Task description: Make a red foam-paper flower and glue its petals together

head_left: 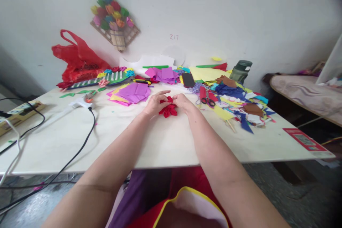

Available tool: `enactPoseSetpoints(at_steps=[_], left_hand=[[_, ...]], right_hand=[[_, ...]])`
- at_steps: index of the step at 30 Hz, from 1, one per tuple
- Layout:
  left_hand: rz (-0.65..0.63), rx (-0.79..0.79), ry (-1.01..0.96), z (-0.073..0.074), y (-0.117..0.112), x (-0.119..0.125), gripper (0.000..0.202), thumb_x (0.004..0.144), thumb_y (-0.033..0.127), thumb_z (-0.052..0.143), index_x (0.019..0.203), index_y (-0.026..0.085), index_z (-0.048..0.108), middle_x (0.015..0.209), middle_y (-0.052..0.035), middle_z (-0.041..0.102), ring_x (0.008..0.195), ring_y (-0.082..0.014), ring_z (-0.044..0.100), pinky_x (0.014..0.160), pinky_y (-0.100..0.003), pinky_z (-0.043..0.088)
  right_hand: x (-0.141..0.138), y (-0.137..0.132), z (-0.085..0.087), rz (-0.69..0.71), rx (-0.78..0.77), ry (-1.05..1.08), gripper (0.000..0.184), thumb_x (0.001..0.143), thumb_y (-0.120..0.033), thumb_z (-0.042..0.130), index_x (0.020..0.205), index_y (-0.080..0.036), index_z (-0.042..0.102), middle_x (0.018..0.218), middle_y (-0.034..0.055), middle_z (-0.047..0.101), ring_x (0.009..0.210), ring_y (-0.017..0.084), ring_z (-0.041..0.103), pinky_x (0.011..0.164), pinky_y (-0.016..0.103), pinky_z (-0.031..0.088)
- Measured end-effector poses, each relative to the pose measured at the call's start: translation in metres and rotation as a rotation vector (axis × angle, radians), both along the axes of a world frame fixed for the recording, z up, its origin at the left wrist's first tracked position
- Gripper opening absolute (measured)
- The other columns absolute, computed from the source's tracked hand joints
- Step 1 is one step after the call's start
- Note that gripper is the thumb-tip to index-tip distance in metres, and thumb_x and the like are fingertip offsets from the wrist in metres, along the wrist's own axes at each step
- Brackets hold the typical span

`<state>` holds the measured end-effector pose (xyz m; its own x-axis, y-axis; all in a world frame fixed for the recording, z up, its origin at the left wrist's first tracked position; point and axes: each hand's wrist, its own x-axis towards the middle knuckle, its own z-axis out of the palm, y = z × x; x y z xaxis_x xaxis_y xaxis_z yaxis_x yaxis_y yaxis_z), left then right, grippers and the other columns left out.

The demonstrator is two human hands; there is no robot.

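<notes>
A red paper flower (169, 109) with several petals is between my two hands, just above the white table. My left hand (156, 103) grips its upper left side with thumb and fingers, the other fingers partly spread. From the right, my right hand (182, 102) pinches the flower's upper right petals, its fingertips close to those of the left. The fingers hide part of the flower's top. A stack of purple, yellow and pink paper sheets (133, 93) lies beyond my left hand. To the right of my right hand are scissors (207, 99) with dark handles.
A white glue gun (82, 103) with a black cord lies left on the table (165, 146). A power strip (21, 115) sits at the left edge. Coloured scraps (248, 105), a phone (188, 80) and a green bottle (240, 71) are to the right; a red bag (80, 60) stands back left.
</notes>
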<state>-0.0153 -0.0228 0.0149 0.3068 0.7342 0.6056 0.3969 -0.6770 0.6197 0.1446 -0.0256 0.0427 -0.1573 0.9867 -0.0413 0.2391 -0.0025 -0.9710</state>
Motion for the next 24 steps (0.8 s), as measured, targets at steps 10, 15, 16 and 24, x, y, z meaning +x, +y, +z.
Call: enactPoseSetpoints(at_steps=[10,15,16,24], left_hand=[[0.039,0.126,0.052,0.003,-0.004,0.003,0.023,0.081,0.033,0.064,0.063,0.019,0.061,0.135,-0.01,0.061,0.097,-0.0208,0.068,0.085,-0.034,0.054],[0.051,0.049,0.023,0.002,-0.002,0.002,0.022,0.08,0.037,0.063,0.069,0.018,0.063,0.137,-0.0124,0.058,0.1,-0.0217,0.067,0.089,-0.035,0.052],[0.052,0.015,0.006,0.002,-0.002,0.001,0.021,0.08,0.038,0.062,0.073,0.018,0.065,0.136,-0.0129,0.059,0.102,-0.0222,0.066,0.09,-0.035,0.052],[-0.054,-0.3,-0.094,0.002,0.0,-0.012,0.031,0.061,0.025,0.059,0.091,0.016,0.065,0.1,-0.0078,0.069,0.096,-0.0243,0.064,0.09,-0.04,0.052]], right_hand=[[-0.003,-0.003,0.005,-0.002,0.03,-0.064,0.025,0.067,0.001,0.051,0.051,-0.017,0.044,0.042,-0.0081,0.038,0.043,0.006,0.037,0.047,0.021,0.028],[-0.002,0.01,-0.008,-0.035,0.152,-0.172,0.022,0.069,-0.006,0.053,0.051,-0.017,0.046,0.045,-0.0078,0.038,0.047,0.006,0.032,0.05,0.023,0.026],[-0.002,0.012,-0.01,-0.041,0.179,-0.185,0.023,0.07,-0.01,0.055,0.05,-0.017,0.046,0.046,-0.0077,0.038,0.048,0.006,0.033,0.051,0.023,0.027],[-0.001,0.02,-0.014,-0.034,0.218,-0.186,0.019,0.067,-0.023,0.061,0.052,-0.017,0.05,0.049,-0.0076,0.043,0.054,0.008,0.038,0.054,0.023,0.029]])
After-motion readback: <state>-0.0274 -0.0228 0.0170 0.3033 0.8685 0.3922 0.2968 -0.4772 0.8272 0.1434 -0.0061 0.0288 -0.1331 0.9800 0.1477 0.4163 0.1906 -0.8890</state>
